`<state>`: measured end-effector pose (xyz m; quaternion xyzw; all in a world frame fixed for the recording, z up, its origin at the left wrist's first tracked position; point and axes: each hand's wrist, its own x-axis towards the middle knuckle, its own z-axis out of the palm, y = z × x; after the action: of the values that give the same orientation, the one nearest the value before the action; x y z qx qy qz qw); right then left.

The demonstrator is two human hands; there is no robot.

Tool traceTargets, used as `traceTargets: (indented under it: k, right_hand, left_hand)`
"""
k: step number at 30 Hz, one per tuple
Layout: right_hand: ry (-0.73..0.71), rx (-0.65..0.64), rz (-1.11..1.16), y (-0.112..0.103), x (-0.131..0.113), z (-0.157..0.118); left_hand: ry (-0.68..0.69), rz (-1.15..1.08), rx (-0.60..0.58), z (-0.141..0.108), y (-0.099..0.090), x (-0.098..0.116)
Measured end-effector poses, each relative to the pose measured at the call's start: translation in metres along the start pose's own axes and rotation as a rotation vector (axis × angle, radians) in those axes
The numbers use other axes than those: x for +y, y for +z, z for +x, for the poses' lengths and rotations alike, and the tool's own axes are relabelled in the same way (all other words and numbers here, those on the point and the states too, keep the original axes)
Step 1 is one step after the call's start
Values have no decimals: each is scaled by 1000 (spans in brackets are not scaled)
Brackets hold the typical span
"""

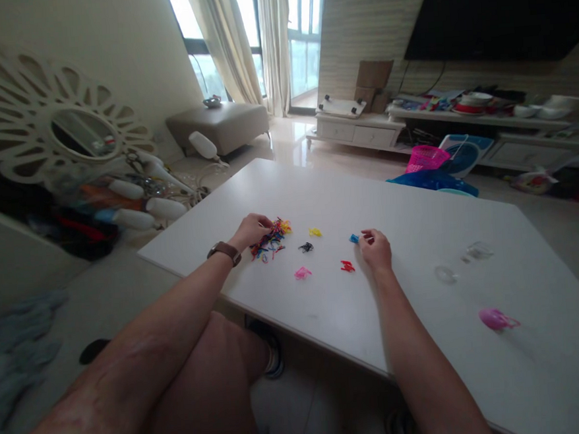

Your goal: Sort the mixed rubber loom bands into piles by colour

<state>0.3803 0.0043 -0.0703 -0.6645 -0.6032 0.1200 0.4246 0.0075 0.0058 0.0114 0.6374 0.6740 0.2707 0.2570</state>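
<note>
A heap of mixed-colour small loops that look like rubber bands (271,241) lies on the white table (277,185). My left hand (254,230), with a brown watch on its wrist, reaches into the heap with fingers pinched; what they grip is hidden. My right hand (377,249) rests at a small blue cluster (354,238), its fingers curled closed against it; anything between them is too small to make out. Between and below the hands lie sorted little clusters: yellow (315,232), black (306,247), pink (302,273) and red (347,266).
To the right on the table are a pink object with a loop (497,319), a clear round lid (445,273) and a clear container (479,251). Past the far edge stands a pink basket (427,158). A lamp with white shades (165,209) lies left of the table.
</note>
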Motion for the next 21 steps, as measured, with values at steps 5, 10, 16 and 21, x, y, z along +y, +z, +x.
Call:
traceTargets:
  k: [5, 10, 16, 21]
  right_hand:
    - [2, -2, -8, -1, 1, 0]
    - [13, -3, -5, -1, 1, 0]
    - [8, -12, -11, -1, 0, -1]
    - [5, -16, -18, -1, -1, -1]
  left_hand:
    - [66, 113, -40, 2, 15, 0]
    - [-35, 52, 3, 6, 25, -3]
    - [-48, 62, 55, 5, 10, 7]
    - [-61, -23, 103, 4, -4, 6]
